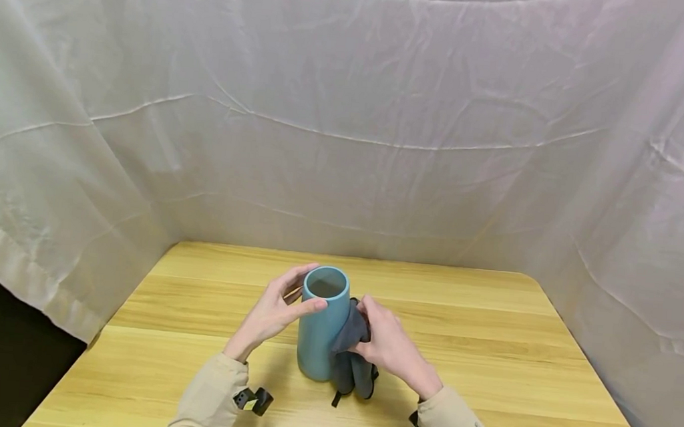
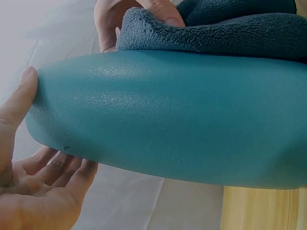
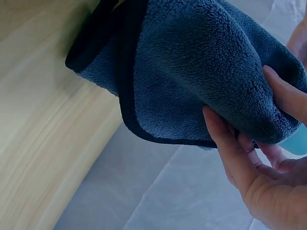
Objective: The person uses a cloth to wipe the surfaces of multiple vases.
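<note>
Pale curtain [image 1: 344, 180] hangs in wrinkled folds behind and to both sides. In front of it, the wood-grain desk [image 1: 487, 359].

Blue vase [image 1: 315, 345] stands upright on the desk, mouth up, directly before me and between my hands. Tall for its base, so I judge it tippable: a hard sideways push from my right, met by too light a hold on the left, could topple it leftward.

Dark blue-grey plush cloth [image 1: 349, 335], black-edged, lies bunched against the vase's right wall, its lower folds hanging beside the base. Whether they rest on the desk, I cannot tell. If a fold slips under the base, a tug on the cloth could rock the vase.

Hands apart, one either side. Left hand [image 1: 272, 315] grips the vase near the top, thumb at the rim, fingers round the far side. The wall has a slight sheen; I suspect a fingertip hold could slide if the vase turns. Right hand [image 1: 392, 345] pinches the cloth between thumb and fingers, up against the vase. A loosened pinch would likely drop the cloth.

Smallest: black loop [image 1: 336, 399] at the cloth's lower end, near the base; could snag. Small dark mark [image 2: 67, 147] near the vase's rim; nature unclear.
</note>
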`<state>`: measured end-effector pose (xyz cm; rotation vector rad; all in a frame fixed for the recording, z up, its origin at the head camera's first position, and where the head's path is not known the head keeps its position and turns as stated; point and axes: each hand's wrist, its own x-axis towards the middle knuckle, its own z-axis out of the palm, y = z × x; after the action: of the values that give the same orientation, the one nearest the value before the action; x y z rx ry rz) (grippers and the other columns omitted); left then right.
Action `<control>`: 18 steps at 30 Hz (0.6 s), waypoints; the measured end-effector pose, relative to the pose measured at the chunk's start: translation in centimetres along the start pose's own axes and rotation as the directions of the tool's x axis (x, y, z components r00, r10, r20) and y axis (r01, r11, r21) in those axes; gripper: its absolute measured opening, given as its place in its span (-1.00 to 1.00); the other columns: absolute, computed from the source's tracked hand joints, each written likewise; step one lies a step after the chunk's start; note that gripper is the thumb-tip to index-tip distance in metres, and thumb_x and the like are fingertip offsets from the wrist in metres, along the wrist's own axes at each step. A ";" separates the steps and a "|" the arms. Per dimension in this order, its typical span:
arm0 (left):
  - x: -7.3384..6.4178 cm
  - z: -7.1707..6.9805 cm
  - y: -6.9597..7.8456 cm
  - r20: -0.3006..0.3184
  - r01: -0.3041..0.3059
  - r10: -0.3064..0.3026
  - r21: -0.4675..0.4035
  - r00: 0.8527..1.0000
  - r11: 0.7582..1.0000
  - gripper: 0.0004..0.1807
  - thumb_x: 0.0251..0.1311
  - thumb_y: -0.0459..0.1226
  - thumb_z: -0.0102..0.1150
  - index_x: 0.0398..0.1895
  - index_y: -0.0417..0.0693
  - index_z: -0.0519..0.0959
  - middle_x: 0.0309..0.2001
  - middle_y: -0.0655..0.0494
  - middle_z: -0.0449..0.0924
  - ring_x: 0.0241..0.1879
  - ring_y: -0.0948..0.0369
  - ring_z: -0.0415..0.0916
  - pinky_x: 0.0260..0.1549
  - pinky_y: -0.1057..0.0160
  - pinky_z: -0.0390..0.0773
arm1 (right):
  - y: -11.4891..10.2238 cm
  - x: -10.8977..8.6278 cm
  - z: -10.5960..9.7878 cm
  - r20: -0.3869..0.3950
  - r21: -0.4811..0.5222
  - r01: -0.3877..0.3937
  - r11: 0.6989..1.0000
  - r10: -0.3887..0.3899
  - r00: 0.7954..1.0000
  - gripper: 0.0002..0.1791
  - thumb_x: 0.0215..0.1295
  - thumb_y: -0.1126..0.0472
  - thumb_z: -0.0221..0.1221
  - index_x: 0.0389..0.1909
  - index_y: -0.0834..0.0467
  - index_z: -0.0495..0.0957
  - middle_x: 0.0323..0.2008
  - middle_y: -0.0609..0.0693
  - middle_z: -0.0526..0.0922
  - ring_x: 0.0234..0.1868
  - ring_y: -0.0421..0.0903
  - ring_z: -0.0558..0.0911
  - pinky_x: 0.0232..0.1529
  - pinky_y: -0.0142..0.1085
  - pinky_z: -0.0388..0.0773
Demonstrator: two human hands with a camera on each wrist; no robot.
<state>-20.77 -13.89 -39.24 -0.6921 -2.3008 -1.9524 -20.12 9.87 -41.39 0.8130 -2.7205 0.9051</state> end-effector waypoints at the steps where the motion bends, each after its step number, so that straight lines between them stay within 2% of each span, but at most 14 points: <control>1: 0.0 0.0 0.0 0.001 -0.001 0.001 0.000 1.000 1.000 -0.31 0.21 -0.24 0.41 0.40 -0.06 0.39 0.29 -0.14 0.52 0.38 -0.07 0.40 0.50 -0.17 0.23 | 0.1 0.0 0.0 -0.003 0.006 0.002 1.000 -0.002 1.000 -0.50 -0.04 0.37 0.52 -0.15 0.15 0.44 -0.19 0.03 0.65 -0.21 -0.10 0.60 -0.23 -0.28 0.59; 5: 0.0 0.0 0.0 -0.001 0.000 0.000 0.002 1.000 1.000 -0.31 0.21 -0.24 0.41 0.40 -0.06 0.39 0.29 -0.13 0.53 0.38 -0.07 0.41 0.50 -0.17 0.23 | 0.5 -0.1 0.2 -0.028 0.044 0.030 0.999 -0.028 0.999 -0.54 -0.01 0.38 0.50 -0.15 0.13 0.46 -0.21 0.01 0.65 -0.24 -0.13 0.58 -0.25 -0.34 0.58; 10: 0.1 0.0 0.0 -0.002 0.003 -0.003 0.003 1.000 1.000 -0.32 0.21 -0.25 0.41 0.40 -0.04 0.40 0.29 -0.13 0.52 0.38 -0.07 0.40 0.50 -0.18 0.22 | 0.6 -0.4 0.3 -0.106 0.098 0.063 0.993 -0.053 0.993 -0.58 0.01 0.38 0.48 -0.15 0.11 0.50 -0.26 -0.05 0.64 -0.30 -0.19 0.55 -0.31 -0.40 0.56; 14: 0.1 -0.1 0.0 -0.001 -0.001 0.001 0.006 1.000 1.000 -0.32 0.21 -0.24 0.41 0.40 -0.01 0.40 0.29 -0.12 0.53 0.38 -0.06 0.40 0.50 -0.19 0.22 | 0.4 -0.4 0.3 -0.177 0.159 0.082 0.984 -0.053 0.983 -0.59 0.01 0.39 0.47 -0.13 0.12 0.54 -0.30 -0.04 0.62 -0.32 -0.21 0.51 -0.42 -0.47 0.51; 18: 0.1 -0.1 0.1 0.001 -0.007 0.007 0.003 1.000 1.000 -0.33 0.21 -0.24 0.40 0.40 -0.01 0.40 0.30 -0.11 0.53 0.38 -0.06 0.40 0.50 -0.18 0.23 | -0.1 -0.1 0.0 -0.247 0.219 0.125 0.968 -0.069 0.966 -0.59 0.05 0.37 0.46 -0.10 0.13 0.54 -0.26 0.00 0.66 -0.30 -0.20 0.56 -0.43 -0.44 0.60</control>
<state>-20.84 -13.91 -39.14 -0.6994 -2.2981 -1.9461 -20.01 9.86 -41.39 0.8113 -2.3774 1.2304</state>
